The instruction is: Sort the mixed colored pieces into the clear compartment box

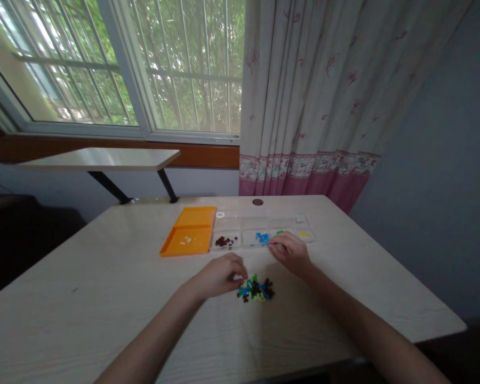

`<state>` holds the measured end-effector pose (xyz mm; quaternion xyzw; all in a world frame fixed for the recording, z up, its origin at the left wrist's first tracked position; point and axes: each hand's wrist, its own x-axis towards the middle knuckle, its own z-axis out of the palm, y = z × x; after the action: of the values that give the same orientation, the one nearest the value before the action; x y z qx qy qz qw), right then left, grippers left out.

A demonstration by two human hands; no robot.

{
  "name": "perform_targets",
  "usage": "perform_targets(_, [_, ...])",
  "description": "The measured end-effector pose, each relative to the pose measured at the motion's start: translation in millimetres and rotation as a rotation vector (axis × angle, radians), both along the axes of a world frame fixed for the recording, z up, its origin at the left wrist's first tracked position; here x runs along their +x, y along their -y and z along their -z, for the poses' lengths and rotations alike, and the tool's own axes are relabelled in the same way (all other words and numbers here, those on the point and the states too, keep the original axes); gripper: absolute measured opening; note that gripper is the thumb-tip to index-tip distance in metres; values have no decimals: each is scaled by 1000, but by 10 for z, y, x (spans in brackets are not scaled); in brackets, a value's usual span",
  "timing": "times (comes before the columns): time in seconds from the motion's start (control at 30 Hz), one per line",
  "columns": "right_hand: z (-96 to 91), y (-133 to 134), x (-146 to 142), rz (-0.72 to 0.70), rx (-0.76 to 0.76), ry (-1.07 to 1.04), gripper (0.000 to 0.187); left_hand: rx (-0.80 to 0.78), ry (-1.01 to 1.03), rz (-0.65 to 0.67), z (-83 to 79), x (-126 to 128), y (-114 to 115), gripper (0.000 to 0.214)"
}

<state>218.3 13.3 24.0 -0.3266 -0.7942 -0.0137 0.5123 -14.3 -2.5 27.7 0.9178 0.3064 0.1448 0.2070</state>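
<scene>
A small pile of mixed little pieces (pixel 256 289), blue, green, yellow and dark brown, lies on the pale wooden table (pixel 104 298). My left hand (pixel 223 273) rests just left of the pile, fingers curled in a pinch at its edge. My right hand (pixel 291 252) reaches to the clear compartment box (pixel 260 228), fingers closed over the cell next to the blue pieces (pixel 262 238); what they hold is hidden. Other cells hold brown pieces (pixel 224 241) and yellow pieces (pixel 305 233).
An orange tray (pixel 190 231) with a few white bits sits left of the clear box. A cable hole (pixel 257 202) is at the table's far edge. Behind are a shelf (pixel 100 159), a window and a curtain (pixel 312 106).
</scene>
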Motion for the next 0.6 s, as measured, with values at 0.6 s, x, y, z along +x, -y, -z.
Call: perform_targets(0.6, [64,-100,50,93,-84,24,10,-64,164,-187,95,19,-43,13])
